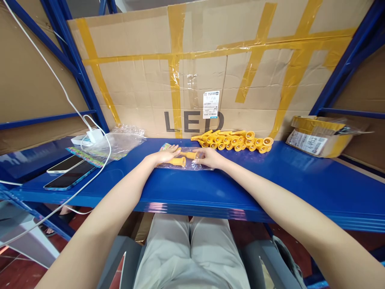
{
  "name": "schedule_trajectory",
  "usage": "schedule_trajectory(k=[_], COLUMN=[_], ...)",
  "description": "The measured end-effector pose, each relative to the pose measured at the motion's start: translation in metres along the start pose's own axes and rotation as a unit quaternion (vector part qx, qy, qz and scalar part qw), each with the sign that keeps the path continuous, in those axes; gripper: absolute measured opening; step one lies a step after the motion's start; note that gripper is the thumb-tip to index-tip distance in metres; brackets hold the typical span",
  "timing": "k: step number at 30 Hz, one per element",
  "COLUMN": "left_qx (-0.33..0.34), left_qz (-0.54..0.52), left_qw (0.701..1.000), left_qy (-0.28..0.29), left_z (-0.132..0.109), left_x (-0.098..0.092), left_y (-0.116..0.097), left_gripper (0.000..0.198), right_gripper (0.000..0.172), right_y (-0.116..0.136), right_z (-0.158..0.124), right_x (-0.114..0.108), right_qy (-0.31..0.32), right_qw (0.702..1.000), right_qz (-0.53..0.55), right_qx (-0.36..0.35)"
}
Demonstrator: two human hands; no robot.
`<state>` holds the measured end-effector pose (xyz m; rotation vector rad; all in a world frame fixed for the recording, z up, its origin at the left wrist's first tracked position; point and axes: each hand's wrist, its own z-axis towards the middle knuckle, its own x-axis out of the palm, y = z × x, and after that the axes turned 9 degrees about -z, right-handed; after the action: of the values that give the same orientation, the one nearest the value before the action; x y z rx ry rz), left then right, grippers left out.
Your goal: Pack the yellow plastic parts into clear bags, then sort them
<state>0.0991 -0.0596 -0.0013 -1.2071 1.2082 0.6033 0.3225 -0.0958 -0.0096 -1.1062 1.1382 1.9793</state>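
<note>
A clear plastic bag (198,165) with a colourful header lies on the blue shelf in front of me. Two yellow toy horns are in or on it: a nearer horn (177,161) and a farther horn (188,155). My left hand (167,154) rests on the bag's header end, fingers stretched out over the horns' narrow ends. On the other side, my right hand (210,157) has its fingers closed at the flared end of the farther horn. Just behind that hand is a pile of yellow toy horns (234,140), most with flared ends facing me.
Empty clear bags (126,138) lie at the left, beside a white charger (95,135) with a cable and two phones (70,175). A small taped carton (320,136) stands at the right. Behind the shelf (270,176) rises a large cardboard box (144,88).
</note>
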Motion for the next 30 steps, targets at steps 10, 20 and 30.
schedule_trajectory(k=[10, 20, 30], left_qx=[0.024, 0.010, 0.028], left_qz=[0.004, 0.039, 0.023], left_qw=[0.999, 0.999, 0.999], left_qy=[-0.021, -0.020, -0.037], left_z=[0.003, 0.000, 0.003], left_x=[0.005, 0.002, 0.002], left_y=[-0.004, -0.015, -0.010], left_gripper=[0.078, 0.073, 0.073], right_gripper=[0.041, 0.040, 0.045], right_y=[0.001, -0.002, -0.005], right_z=[0.009, 0.013, 0.012], right_x=[0.008, 0.015, 0.021], right_qy=[-0.031, -0.059, -0.034], right_qw=[0.995, 0.996, 0.989], right_qz=[-0.033, 0.001, 0.143], right_qx=[-0.090, -0.073, -0.008])
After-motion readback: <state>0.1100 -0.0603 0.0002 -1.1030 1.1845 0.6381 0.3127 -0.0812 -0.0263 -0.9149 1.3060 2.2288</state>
